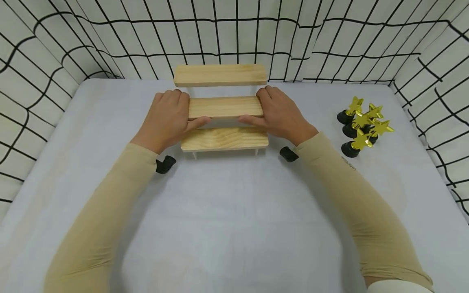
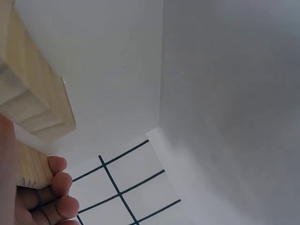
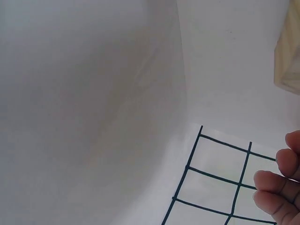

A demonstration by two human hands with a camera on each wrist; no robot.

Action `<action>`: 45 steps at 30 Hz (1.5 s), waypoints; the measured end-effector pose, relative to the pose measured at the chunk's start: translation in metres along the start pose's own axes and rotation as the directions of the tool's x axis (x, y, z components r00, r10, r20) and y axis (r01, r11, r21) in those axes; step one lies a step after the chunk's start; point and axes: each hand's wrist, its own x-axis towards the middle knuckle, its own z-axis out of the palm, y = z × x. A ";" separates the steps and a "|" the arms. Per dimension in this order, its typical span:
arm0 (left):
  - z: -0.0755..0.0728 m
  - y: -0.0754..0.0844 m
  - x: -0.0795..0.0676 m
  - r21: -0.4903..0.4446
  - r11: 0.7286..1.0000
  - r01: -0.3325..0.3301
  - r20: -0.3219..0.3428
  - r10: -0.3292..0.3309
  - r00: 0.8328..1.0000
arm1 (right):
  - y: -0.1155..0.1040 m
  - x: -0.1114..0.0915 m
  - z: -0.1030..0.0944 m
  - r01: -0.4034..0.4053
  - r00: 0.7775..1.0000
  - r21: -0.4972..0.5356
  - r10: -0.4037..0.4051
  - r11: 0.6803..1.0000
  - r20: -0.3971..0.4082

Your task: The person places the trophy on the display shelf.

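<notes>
A stepped stand of three pale wooden boards stands near the back of the white table in the head view. My left hand [image 1: 165, 118] grips the left end of the middle board [image 1: 225, 108], and my right hand [image 1: 280, 114] grips its right end. Both thumbs lie along the board's front edge. In the left wrist view, fingers [image 2: 62, 185] curl round the end of a board [image 2: 33, 164]. The right wrist view shows fingertips [image 3: 269, 187] at the edge. Behind is the back board [image 1: 220, 75]; in front, the front board [image 1: 224, 139] stands on short clear legs.
Several gold star trophies [image 1: 360, 121] with black bases stand grouped on the right of the table [image 1: 234, 219]. A black wire grid [image 1: 227, 36] encloses the back and both sides. Small black wrist pieces [image 1: 166, 165] hang below the sleeves.
</notes>
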 end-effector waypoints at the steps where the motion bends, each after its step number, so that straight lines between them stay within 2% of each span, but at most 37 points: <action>1: 0.000 0.002 0.002 -0.002 1.000 -0.008 -0.004 0.008 1.000 | 0.002 -0.001 -0.001 -0.005 1.000 -0.002 0.005 1.000 0.002; 7: 0.004 0.009 0.010 -0.018 0.999 -0.046 -0.028 0.046 0.999 | 0.010 -0.010 -0.006 -0.043 0.998 -0.020 0.044 0.999 0.047; 15: 0.006 0.017 0.018 -0.007 0.998 -0.061 -0.028 0.061 0.998 | 0.017 -0.016 -0.013 -0.092 0.992 -0.033 0.095 0.995 0.086; 23: 0.009 0.031 0.031 -0.020 0.999 -0.045 0.006 0.045 0.999 | 0.031 -0.029 -0.018 -0.103 0.992 -0.024 0.104 0.994 0.066; 30: 0.013 0.039 0.030 -0.031 0.999 -0.039 -0.023 0.039 0.999 | 0.036 -0.036 -0.019 -0.105 0.993 0.014 0.104 0.994 0.061; 45: 0.016 0.045 0.032 -0.039 0.998 -0.040 -0.046 0.039 0.998 | 0.041 -0.042 -0.016 -0.157 0.986 0.101 0.150 0.982 0.073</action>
